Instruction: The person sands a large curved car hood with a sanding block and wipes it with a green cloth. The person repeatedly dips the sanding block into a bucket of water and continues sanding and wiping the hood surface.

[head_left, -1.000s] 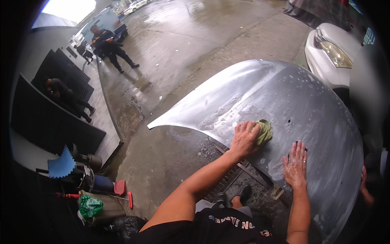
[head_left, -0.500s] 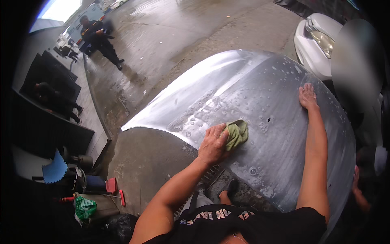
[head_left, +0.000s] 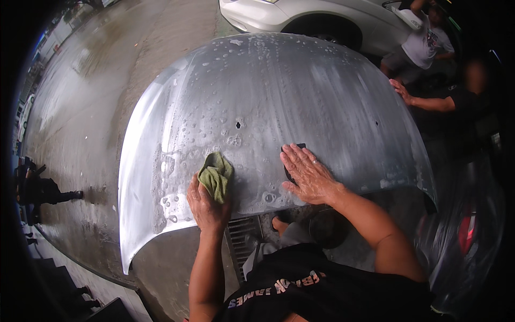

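Two hands rest on the soapy silver car hood (head_left: 300, 91): left hand (head_left: 208, 206) presses a green cloth (head_left: 216, 180) near its lower edge, fingers curled; right hand (head_left: 307, 174) lies flat beside, fingers spread.

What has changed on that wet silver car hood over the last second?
The right hand came back from its far reach and now presses flat on a dark pad near the hood's near edge. The left hand slid the green cloth leftward. The soapy silver car hood stayed put, cloth still gripped.
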{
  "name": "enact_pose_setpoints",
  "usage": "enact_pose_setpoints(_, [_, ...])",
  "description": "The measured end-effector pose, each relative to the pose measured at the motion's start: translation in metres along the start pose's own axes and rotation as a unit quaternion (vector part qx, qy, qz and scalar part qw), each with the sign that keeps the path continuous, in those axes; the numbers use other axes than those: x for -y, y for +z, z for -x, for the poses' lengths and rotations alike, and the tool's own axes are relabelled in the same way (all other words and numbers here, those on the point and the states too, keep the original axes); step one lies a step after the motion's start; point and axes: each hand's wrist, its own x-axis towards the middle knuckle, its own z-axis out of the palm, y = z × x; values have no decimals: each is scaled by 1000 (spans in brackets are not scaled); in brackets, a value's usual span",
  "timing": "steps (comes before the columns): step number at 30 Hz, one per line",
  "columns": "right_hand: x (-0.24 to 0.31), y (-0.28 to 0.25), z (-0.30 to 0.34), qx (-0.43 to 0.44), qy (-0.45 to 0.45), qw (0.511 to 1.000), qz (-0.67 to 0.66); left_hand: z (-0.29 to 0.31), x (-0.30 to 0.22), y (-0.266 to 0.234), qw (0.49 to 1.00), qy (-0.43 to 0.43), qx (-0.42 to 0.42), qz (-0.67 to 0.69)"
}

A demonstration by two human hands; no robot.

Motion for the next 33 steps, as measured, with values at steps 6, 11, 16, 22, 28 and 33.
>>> enact_pose_setpoints(6, [-107,-47,-190,-17,50,998,-16,9,6,-10,1000,-12,-5,-16])
enact_pose_setpoints(11, [-222,-93,-320,-55,184,980,-50,0,6,-2,1000,-2,-14,12])
enact_pose_setpoints(16, [-141,-54,-244,-56,132,989,-39,1,5,-4,1000,-19,-7,-4])
enact_pose_setpoints(22, [-20,-1,26,3,23,998,-64,-4,5,5,1000,-16,-8,0])
enact_pose_setpoints(28, [-113,-27,-94,-39,45,998,-29,-1,1,-2,1000,-6,-13,2])
enact_pose_setpoints(33, [-215,-66,-245,-86,87,990,-75,3,5,-4,1000,-14,0,6])
